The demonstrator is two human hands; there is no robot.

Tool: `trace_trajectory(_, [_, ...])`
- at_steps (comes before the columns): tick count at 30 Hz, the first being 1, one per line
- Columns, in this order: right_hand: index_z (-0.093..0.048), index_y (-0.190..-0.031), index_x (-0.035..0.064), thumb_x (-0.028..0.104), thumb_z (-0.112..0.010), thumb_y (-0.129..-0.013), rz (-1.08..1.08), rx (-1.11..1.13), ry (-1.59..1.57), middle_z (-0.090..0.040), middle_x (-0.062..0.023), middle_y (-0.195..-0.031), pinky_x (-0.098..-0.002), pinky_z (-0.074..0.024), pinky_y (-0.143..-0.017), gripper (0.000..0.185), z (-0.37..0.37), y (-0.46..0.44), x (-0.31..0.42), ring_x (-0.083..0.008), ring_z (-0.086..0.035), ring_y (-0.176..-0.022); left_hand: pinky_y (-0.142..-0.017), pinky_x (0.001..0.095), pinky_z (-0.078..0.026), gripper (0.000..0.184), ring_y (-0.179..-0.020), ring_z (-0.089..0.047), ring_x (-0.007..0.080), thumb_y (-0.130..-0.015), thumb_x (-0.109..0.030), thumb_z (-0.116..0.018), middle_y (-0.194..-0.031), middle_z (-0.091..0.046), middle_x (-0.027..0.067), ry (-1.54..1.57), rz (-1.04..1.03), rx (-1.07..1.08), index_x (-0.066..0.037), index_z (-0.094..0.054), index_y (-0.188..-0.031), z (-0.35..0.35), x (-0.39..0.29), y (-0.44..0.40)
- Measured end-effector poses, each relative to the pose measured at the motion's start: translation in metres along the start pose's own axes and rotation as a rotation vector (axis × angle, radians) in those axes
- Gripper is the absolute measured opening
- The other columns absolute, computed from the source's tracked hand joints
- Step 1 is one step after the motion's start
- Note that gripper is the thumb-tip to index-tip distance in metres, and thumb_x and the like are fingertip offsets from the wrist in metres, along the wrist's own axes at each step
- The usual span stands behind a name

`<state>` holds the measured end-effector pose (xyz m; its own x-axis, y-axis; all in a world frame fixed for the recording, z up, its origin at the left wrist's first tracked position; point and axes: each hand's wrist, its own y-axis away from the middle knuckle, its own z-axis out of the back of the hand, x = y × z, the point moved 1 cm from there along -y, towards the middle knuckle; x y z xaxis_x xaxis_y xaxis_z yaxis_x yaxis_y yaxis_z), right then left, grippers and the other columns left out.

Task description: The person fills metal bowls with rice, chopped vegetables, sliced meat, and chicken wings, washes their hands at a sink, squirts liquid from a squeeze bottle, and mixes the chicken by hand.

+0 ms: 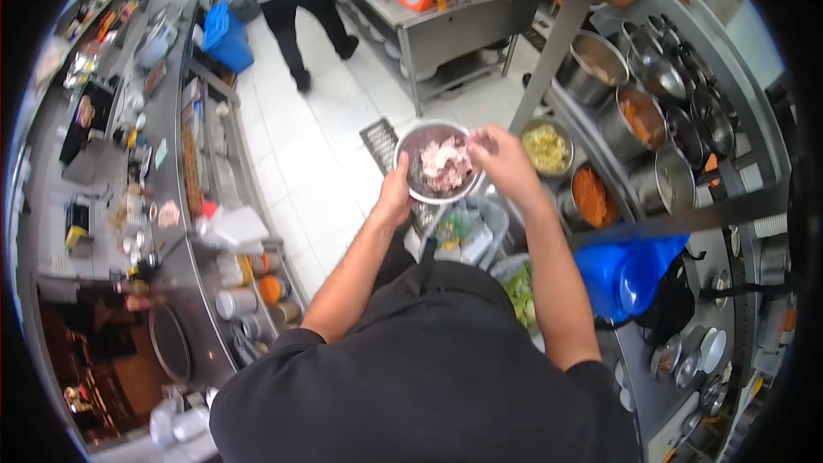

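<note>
Above the floor grate (378, 139), my left hand (394, 195) is gripping the bowl (439, 125), presumably light and stiff, by its rim, its pink meat-like pieces (446, 166) looking soft, slippery, while my right hand (507, 163) is hovering opposite, pinch indeterminable.

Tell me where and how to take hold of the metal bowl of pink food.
Grip the metal bowl by its rim, probably best from the left, where the left hand holds it. The round, open edge gives fingers a hold outside the pink food; the right hand occupies the right side.
</note>
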<state>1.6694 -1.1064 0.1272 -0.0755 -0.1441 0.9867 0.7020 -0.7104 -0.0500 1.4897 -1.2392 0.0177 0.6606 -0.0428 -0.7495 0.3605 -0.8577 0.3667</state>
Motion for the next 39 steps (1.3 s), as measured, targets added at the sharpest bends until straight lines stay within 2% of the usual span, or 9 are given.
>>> trace_trajectory(2, [-0.063,-0.097,-0.0002,0.013,-0.065,-0.096,-0.066,-0.064,-0.209,-0.062,-0.0032,-0.086,-0.0288,-0.0519,-0.064,0.013,0.004,-0.01,-0.008,-0.0092,-0.06,-0.072,-0.086,0.0477,-0.06,0.06,-0.11,-0.068,0.0267,-0.107,-0.048,-0.04,-0.128,-0.064,0.016,-0.029,0.01,-0.047,0.001,-0.047,-0.139,0.005,-0.024,-0.044])
trace_trajectory(5, [-0.061,-0.097,0.0007,0.013,-0.064,-0.096,-0.176,-0.221,-0.27,-0.062,-0.0021,-0.086,-0.027,-0.0526,-0.065,0.013,0.009,-0.02,-0.039,-0.0102,-0.06,-0.072,-0.082,0.0526,-0.061,0.056,-0.11,-0.068,0.0296,-0.106,-0.047,-0.041,-0.129,-0.062,0.0175,-0.051,0.023,-0.041,-0.001,-0.048,-0.138,0.043,-0.076,-0.159])
trace_trajectory(10, [-0.061,-0.099,0.0011,0.014,-0.063,-0.097,-0.386,-0.547,-0.323,-0.061,-0.0022,-0.088,-0.0274,-0.0537,-0.067,0.013,-0.002,-0.027,-0.064,-0.0105,-0.059,-0.076,-0.087,0.0554,-0.058,0.056,-0.111,-0.066,0.0358,-0.108,-0.041,-0.036,-0.134,-0.057,0.0218,-0.119,-0.138,-0.093,0.001,-0.041,-0.143,0.032,-0.229,-0.359])
trace_trajectory(13, [-0.062,-0.101,0.0011,0.015,-0.062,-0.098,-0.503,-0.707,-0.264,-0.061,-0.0027,-0.089,-0.0275,-0.0541,-0.066,0.014,-0.014,-0.015,-0.071,-0.0109,-0.059,-0.077,-0.079,0.0504,-0.057,0.044,-0.099,-0.066,0.0301,-0.101,-0.03,-0.043,-0.116,-0.064,0.0167,-0.108,-0.231,-0.085,-0.002,-0.05,-0.135,-0.005,-0.305,-0.46])
trace_trajectory(14, [-0.062,-0.102,0.0011,0.015,-0.062,-0.098,-0.533,-0.754,-0.242,-0.061,-0.0028,-0.089,-0.0275,-0.0542,-0.066,0.015,-0.019,-0.01,-0.073,-0.011,-0.06,-0.077,-0.08,0.0514,-0.058,0.04,-0.098,-0.068,0.0298,-0.099,-0.026,-0.046,-0.114,-0.065,0.016,-0.068,-0.3,-0.036,-0.003,-0.053,-0.131,0.012,-0.311,-0.545])
trace_trajectory(16, [-0.063,-0.103,0.0014,0.016,-0.062,-0.098,-0.602,-0.829,-0.206,-0.061,-0.0028,-0.089,-0.0273,-0.0543,-0.066,0.016,-0.027,0.003,-0.07,-0.011,-0.06,-0.077,-0.083,0.053,-0.062,0.031,-0.102,-0.067,0.0294,-0.096,-0.013,-0.045,-0.113,-0.064,0.0157,-0.136,-0.221,-0.075,0.0,-0.056,-0.121,-0.033,-0.349,-0.552])
trace_trajectory(24, [-0.062,-0.1,0.0052,0.02,-0.062,-0.1,-0.727,-1.166,-0.109,-0.061,-0.0016,-0.088,-0.0264,-0.0543,-0.062,0.014,-0.037,0.067,-0.036,-0.01,-0.059,-0.073,-0.089,0.0503,-0.061,0.037,-0.11,-0.064,0.0277,-0.094,-0.001,-0.042,-0.122,-0.061,0.0138,-0.2,-0.094,-0.11,-0.001,-0.053,-0.13,-0.04,-0.35,-0.7])
trace_trajectory(31, [-0.059,-0.098,0.007,0.021,-0.061,-0.101,-0.741,-1.224,-0.099,-0.06,-0.0006,-0.087,-0.0244,-0.0534,-0.06,0.014,-0.035,0.067,-0.021,-0.0084,-0.058,-0.072,-0.088,0.0496,-0.06,0.031,-0.11,-0.06,0.0276,-0.096,-0.007,-0.051,-0.123,-0.058,0.0122,-0.238,-0.048,-0.069,-0.002,-0.052,-0.127,-0.022,-0.344,-0.718])
trace_trajectory(39, [-0.059,-0.099,0.0054,0.021,-0.06,-0.102,-0.74,-1.111,-0.074,-0.06,-0.0015,-0.088,-0.0244,-0.0529,-0.062,0.016,-0.032,0.033,-0.033,-0.0087,-0.058,-0.072,-0.09,0.0517,-0.058,0.045,-0.115,-0.053,0.0302,-0.096,-0.022,-0.063,-0.123,-0.047,0.0131,-0.287,-0.085,-0.075,-0.002,-0.047,-0.133,-0.017,-0.347,-0.707])
